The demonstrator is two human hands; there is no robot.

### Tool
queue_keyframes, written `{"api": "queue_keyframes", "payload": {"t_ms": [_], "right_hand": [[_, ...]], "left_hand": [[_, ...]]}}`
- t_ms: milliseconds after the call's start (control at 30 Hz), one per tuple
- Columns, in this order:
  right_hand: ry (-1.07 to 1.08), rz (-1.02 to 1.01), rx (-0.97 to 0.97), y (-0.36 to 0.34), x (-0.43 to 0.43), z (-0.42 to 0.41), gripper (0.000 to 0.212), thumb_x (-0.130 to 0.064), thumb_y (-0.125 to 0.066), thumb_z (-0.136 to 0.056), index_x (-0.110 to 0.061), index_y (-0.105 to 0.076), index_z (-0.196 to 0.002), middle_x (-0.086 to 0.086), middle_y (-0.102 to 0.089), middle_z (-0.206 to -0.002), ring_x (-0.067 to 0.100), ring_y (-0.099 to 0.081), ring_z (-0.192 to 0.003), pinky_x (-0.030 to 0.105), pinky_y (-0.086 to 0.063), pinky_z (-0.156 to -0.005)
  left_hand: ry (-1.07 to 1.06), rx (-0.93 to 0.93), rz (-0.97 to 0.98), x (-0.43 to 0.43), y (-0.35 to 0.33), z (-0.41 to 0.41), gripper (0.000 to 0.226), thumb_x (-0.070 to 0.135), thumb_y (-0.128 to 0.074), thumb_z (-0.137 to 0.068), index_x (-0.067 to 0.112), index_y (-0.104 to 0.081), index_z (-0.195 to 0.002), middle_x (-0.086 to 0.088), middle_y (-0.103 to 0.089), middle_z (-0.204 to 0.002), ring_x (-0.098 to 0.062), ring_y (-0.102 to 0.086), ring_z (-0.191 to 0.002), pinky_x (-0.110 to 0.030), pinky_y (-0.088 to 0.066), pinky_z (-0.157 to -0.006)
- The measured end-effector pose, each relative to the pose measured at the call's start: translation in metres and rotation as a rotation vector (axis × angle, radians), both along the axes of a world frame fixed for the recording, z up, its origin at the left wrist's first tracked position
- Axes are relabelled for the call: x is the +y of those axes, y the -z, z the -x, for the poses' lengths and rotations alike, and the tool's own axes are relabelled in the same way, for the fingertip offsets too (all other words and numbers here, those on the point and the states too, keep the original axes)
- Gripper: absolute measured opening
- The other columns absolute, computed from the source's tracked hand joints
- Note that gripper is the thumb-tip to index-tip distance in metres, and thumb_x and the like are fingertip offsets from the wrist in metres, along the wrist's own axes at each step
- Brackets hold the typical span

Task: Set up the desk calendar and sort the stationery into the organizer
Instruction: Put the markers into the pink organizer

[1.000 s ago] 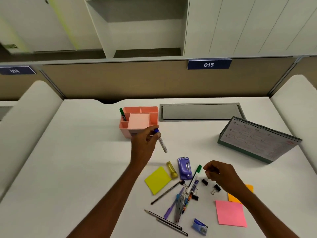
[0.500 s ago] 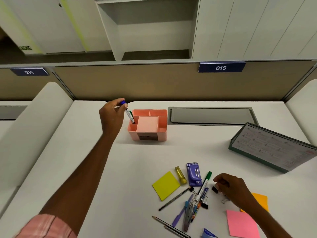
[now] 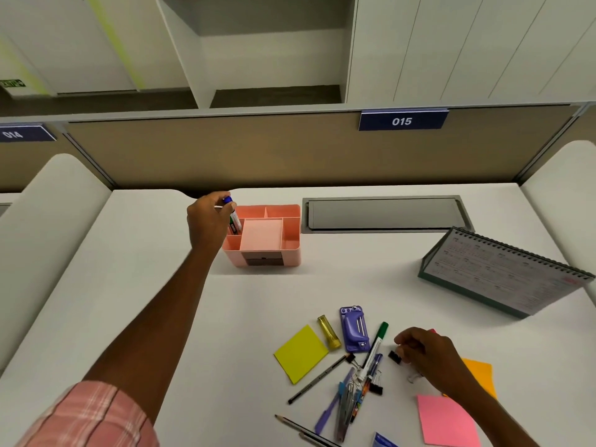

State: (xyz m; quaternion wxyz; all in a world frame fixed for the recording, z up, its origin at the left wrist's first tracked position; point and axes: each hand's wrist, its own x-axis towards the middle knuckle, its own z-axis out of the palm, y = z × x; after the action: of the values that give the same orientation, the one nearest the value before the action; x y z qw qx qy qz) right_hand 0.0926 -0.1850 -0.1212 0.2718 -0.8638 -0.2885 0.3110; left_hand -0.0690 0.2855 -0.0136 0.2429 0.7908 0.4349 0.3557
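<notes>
The left hand (image 3: 209, 221) reaches to the far left corner of the pink organizer (image 3: 263, 253), its grip clamped by thumb and fingertips on a blue-capped marker (image 3: 236, 220) near the cap. The marker points down and leans a little, its lower end inside the organizer's rear-left compartment. The desk calendar (image 3: 503, 274) stands open as a tent on the right side of the desk (image 3: 129, 285), well apart from the organizer. The right hand (image 3: 430, 358) hovers low over the loose stationery near the front, fingers curled (whether that grip holds anything cannot be told), with a black binder clip (image 3: 394, 357) just beside its fingertips. To its left lie a green-capped marker (image 3: 376, 344), a purple stapler (image 3: 354, 329), a yellow highlighter (image 3: 329, 332) and a yellow sticky pad (image 3: 300, 353). A heap of pens (image 3: 350, 395) lies below them. An orange pad (image 3: 480, 374) and a pink pad (image 3: 446, 421) lie by the right wrist.
</notes>
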Motion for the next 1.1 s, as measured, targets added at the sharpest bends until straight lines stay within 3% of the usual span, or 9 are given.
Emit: {"api": "queue_keyframes", "payload": {"t_ms": [133, 233, 433, 600, 833, 1100], "right_hand": [[-0.013, -0.005, -0.019, 0.001, -0.001, -0.001, 0.022, -0.008, -0.07, -0.094, -0.029, -0.072, -0.093, -0.007, -0.075, -0.079, 0.003, -0.07, -0.075, 0.018, -0.057, -0.07], [-0.025, -0.01, -0.03, 0.002, 0.001, -0.002, 0.02, -0.01, -0.071, -0.094, -0.03, -0.071, -0.093, -0.007, -0.075, -0.08, 0.007, -0.07, -0.075, 0.025, -0.058, -0.073], [-0.008, -0.021, -0.012, 0.005, 0.005, -0.003, 0.013, -0.009, -0.071, -0.094, -0.021, -0.075, -0.098, -0.008, -0.075, -0.087, -0.002, -0.068, -0.079, 0.008, -0.05, -0.068], [0.007, -0.039, 0.01, 0.007, 0.005, -0.003, 0.012, -0.009, -0.072, -0.093, -0.02, -0.075, -0.097, -0.006, -0.076, -0.083, 0.001, -0.07, -0.075, 0.009, -0.051, -0.066], [0.005, -0.042, -0.007, 0.005, 0.005, -0.003, 0.014, -0.007, -0.07, -0.093, -0.019, -0.075, -0.098, -0.007, -0.075, -0.085, -0.001, -0.068, -0.078, 0.008, -0.05, -0.066], [0.018, -0.025, -0.009, 0.002, 0.002, -0.004, 0.015, -0.006, -0.068, -0.095, -0.019, -0.073, -0.1, -0.012, -0.072, -0.086, -0.003, -0.067, -0.076, 0.007, -0.05, -0.066]], "left_hand": [[-0.046, 0.058, 0.044, 0.005, 0.012, -0.002, 0.028, 0.016, -0.071, -0.094, 0.005, -0.073, -0.119, -0.014, -0.076, -0.114, -0.028, -0.073, -0.102, -0.021, -0.046, -0.084], [-0.056, 0.092, 0.073, 0.008, 0.018, -0.001, 0.029, 0.016, -0.072, -0.093, 0.006, -0.072, -0.12, -0.015, -0.076, -0.114, -0.03, -0.073, -0.102, -0.025, -0.048, -0.086], [-0.051, 0.138, 0.066, 0.007, 0.03, -0.002, 0.025, 0.015, -0.075, -0.091, 0.004, -0.074, -0.113, -0.016, -0.077, -0.107, -0.032, -0.075, -0.094, -0.034, -0.054, -0.088], [-0.045, 0.125, 0.08, -0.002, 0.031, -0.004, 0.019, 0.011, -0.076, -0.089, 0.001, -0.072, -0.106, -0.018, -0.077, -0.1, -0.031, -0.075, -0.086, -0.028, -0.05, -0.078], [-0.087, 0.169, 0.043, 0.001, 0.034, -0.007, 0.019, 0.015, -0.076, -0.09, 0.003, -0.074, -0.105, -0.016, -0.077, -0.103, -0.033, -0.073, -0.09, -0.036, -0.055, -0.081], [-0.085, 0.223, 0.021, 0.007, 0.036, -0.006, 0.03, 0.017, -0.076, -0.091, 0.007, -0.075, -0.119, -0.017, -0.075, -0.113, -0.033, -0.072, -0.098, -0.041, -0.057, -0.084]]}}
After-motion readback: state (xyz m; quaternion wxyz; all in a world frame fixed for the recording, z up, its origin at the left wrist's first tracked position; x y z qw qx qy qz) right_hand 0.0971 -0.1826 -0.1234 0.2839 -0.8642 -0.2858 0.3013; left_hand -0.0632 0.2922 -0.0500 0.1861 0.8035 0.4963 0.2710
